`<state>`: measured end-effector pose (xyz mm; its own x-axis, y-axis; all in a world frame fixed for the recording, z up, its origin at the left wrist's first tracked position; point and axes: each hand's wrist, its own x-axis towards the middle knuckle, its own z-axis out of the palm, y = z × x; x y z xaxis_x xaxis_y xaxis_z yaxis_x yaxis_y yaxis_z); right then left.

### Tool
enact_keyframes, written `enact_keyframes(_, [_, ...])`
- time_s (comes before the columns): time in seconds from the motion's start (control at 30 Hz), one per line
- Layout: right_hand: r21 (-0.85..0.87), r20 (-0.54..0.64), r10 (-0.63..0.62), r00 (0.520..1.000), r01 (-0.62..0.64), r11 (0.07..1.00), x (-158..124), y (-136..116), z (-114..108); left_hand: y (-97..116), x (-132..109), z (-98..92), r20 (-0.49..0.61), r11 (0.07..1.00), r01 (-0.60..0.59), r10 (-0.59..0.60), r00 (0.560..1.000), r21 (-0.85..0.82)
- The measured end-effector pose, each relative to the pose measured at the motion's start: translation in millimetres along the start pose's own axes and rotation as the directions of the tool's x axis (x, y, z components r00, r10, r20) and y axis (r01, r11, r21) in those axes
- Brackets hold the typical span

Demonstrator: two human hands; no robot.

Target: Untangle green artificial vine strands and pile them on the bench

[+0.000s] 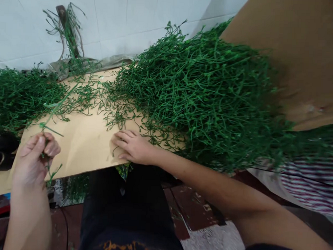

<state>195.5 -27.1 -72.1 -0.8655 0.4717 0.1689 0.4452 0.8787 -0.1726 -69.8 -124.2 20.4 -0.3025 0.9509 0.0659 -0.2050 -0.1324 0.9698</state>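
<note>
The person's left hand (pixel 37 155) is closed, thumb against fingers, around a thin, plastic-looking green sprig (pixel 42 125). The sprig is held over the front left part of the bench (pixel 81 144), with one long pale strand slanting up and away from the grip and a forked end hanging below the fist. The right hand (pixel 135 147) lies palm down near the front edge, fingers loosely bent and thumb apart from them; a thin dark stem (pixel 115 151) curves beside the fingertips.

Beyond the hands, the bench has a tan cardboard surface, and loose sprigs (pixel 87 95) are scattered across its back half. To the right rises a large heap of green sprigs (pixel 200 93), spreading behind and beside the right forearm. A smaller heap (pixel 20 94) sits at the far left, with a black cylindrical object (pixel 2 144) just in front of it.

At the back, more strands hang on an upright post (pixel 61 15) before a pale tiled wall (pixel 112 21). A large brown panel (pixel 297 60) leans in at the upper right; below it is a striped cloth (pixel 312 184).
</note>
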Motion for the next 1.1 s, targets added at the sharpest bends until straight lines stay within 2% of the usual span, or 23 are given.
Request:
enact_keyframes(0.1, [-0.12,-0.037,0.145,0.989,-0.148,0.982,2,31,-4,7,-8,-23.3,-0.188,0.996,0.004,-0.021,0.982,-0.09])
enact_keyframes(0.17, [-0.182,-0.068,0.231,0.971,-0.24,0.954,4,46,-9,7,-15,-35.1,-0.24,0.997,-0.012,-0.005,0.971,-0.071])
enact_keyframes(0.23, [-0.237,-0.062,0.246,0.967,-0.254,0.938,6,54,-11,5,-26,-49.0,-0.179,0.992,0.057,-0.036,0.983,0.116])
enact_keyframes(0.27, [-0.259,-0.048,0.235,0.971,-0.239,0.936,6,56,-12,4,-35,-57.4,-0.111,0.954,0.131,-0.105,0.988,0.268])
enact_keyframes(0.3, [-0.275,-0.032,0.223,0.974,-0.223,0.935,6,57,-13,1,-44,-66.5,-0.044,0.877,0.195,-0.196,0.98,0.439])
enact_keyframes(0.33, [-0.28,-0.016,0.217,0.976,-0.213,0.936,6,58,-13,-2,-55,-76.1,0.015,0.747,0.274,-0.354,0.935,0.606])
enact_keyframes(0.37, [-0.276,0.0,0.221,0.975,-0.212,0.937,7,58,-15,-5,-65,-85.7,0.03,0.629,0.31,-0.468,0.883,0.713])
enact_keyframes(0.47, [-0.22,0.107,0.276,0.955,-0.248,0.944,12,58,-29,-22,-93,-112.6,0.003,0.442,0.303,-0.569,0.822,0.844])
enact_keyframes(0.6, [-0.14,0.352,0.286,0.891,-0.252,0.958,35,49,-70,-58,-110,-150.9,-0.097,0.247,0.341,-0.666,0.739,0.907])
enact_keyframes(0.67, [-0.134,0.374,0.296,0.879,-0.264,0.955,58,41,-90,-77,-111,-174.0,-0.189,0.087,0.331,-0.675,0.713,0.94])
enact_keyframes(0.7, [-0.121,0.345,0.313,0.885,-0.289,0.95,72,39,-96,-84,-111,-185.2,-0.234,0.035,0.337,-0.65,0.723,0.941])
enact_keyframes(0.77, [-0.015,0.196,0.377,0.905,-0.381,0.924,108,39,-102,-94,-109,-203.3,-0.258,0.03,0.328,-0.553,0.792,0.944])
enact_keyframes(0.83, [0.071,0.075,0.423,0.903,-0.428,0.901,146,48,-94,-98,-109,-212.6,-0.246,0.062,0.311,-0.477,0.844,0.948])
enact_keyframes(0.87, [0.079,0.054,0.454,0.889,-0.457,0.886,164,53,-87,-97,-110,-214.0,-0.233,0.082,0.302,-0.461,0.856,0.95])
enact_keyframes(0.93, [0.067,0.079,0.554,0.829,-0.559,0.826,194,65,-68,-93,-114,-212.6,-0.202,0.133,0.29,-0.455,0.867,0.948])
enact_keyframes(0.97, [0.06,0.092,0.606,0.79,-0.612,0.788,206,70,-58,-91,-117,-210.9,-0.18,0.162,0.283,-0.465,0.867,0.945])
enact_keyframes(1.0, [0.059,0.106,0.628,0.771,-0.635,0.77,214,73,-50,-88,-121,-209.3,-0.158,0.188,0.275,-0.475,0.866,0.943])
enact_keyframes(1.03, [0.061,0.111,0.642,0.759,-0.65,0.757,219,76,-43,-85,-124,-207.9,-0.143,0.207,0.27,-0.48,0.866,0.94])
enact_keyframes(1.1, [0.079,0.09,0.639,0.764,-0.645,0.76,222,80,-36,-79,-129,-204.8,-0.129,0.236,0.265,-0.47,0.873,0.935])
